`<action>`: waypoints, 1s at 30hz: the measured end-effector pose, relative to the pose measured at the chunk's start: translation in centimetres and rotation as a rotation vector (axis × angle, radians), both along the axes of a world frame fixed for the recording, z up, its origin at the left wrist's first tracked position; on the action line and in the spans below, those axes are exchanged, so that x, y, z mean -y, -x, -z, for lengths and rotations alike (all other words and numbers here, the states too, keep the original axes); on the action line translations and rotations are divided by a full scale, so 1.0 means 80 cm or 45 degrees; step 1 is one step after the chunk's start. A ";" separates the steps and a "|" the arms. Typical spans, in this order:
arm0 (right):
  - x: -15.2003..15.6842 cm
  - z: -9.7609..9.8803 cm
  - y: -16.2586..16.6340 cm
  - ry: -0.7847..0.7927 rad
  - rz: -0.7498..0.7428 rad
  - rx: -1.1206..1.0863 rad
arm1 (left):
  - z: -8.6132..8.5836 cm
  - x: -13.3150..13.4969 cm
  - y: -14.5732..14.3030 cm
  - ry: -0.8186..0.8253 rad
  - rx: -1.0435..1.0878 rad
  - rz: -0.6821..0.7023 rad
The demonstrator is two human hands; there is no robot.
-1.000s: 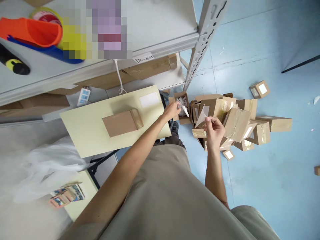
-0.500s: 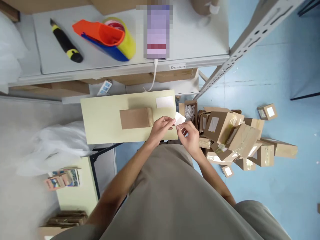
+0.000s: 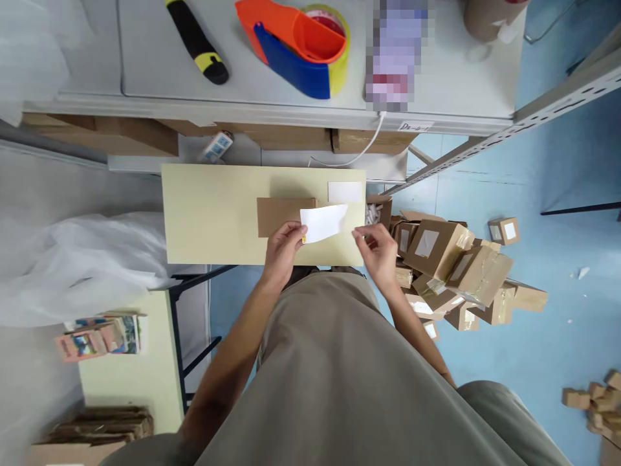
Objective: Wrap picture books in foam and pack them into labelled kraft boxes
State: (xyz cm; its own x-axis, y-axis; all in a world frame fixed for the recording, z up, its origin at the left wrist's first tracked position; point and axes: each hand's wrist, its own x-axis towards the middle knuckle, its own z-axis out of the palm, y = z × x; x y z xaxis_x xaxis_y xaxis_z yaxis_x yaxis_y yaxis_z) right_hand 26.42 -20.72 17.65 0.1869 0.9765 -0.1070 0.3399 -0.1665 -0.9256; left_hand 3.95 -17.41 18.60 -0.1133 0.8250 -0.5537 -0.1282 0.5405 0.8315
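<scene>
A: Where is the white label (image 3: 324, 223)?

B: Held up over the right half of the long cream table (image 3: 208, 213) — the left hand (image 3: 281, 255) has its left end clamped between thumb and fingers (a small yellow mark shows at the near left corner).

A: And the right hand (image 3: 381, 252)?

B: Just beyond the label's right end, apart from it, fingers curled, thumb near the forefinger. Whether those tips meet, I cannot tell.

A: What shows behind the label?

B: A brown carton (image 3: 279, 217) on the table, partly hidden by it. A white paper (image 3: 345, 191) lies flat toward the far right corner.

A: Farther right?

B: An open box (image 3: 387, 204) with small white pieces (image 3: 372, 213) in it, just beside the table, then a heap of cartons (image 3: 456, 259) on the blue floor (image 3: 499, 349).

A: The far side?

B: A grey shelf (image 3: 460, 84) — an orange and blue tape dispenser (image 3: 295, 65) on it, a black-and-yellow cutter (image 3: 196, 39) to the left.

A: Near left?

B: Whitish plastic sheeting (image 3: 97, 259), and books (image 3: 90, 340) on a second table (image 3: 160, 369).
</scene>
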 end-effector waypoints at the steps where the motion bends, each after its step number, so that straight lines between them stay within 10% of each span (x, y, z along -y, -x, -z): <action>1: -0.004 0.002 0.005 0.026 0.071 -0.028 | -0.004 -0.002 0.017 0.001 0.012 0.011; 15: -0.011 0.016 0.199 0.498 0.119 -0.388 | -0.008 -0.008 0.215 -0.007 0.191 0.138; 22: 0.007 0.024 0.248 0.425 0.198 -0.242 | 0.056 -0.005 0.272 0.010 0.038 0.179; 30: 0.007 0.070 0.238 0.485 0.229 0.081 | 0.136 -0.013 0.246 0.108 -0.033 0.238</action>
State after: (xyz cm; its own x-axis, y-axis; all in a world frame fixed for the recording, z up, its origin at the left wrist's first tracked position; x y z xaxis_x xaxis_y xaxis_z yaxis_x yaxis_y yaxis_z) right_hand 7.41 -21.27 12.02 0.3683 0.8208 -0.4366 0.3290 -0.5543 -0.7645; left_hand -15.73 -16.41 7.69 0.0224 0.7835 -0.6210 0.0020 0.6211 0.7837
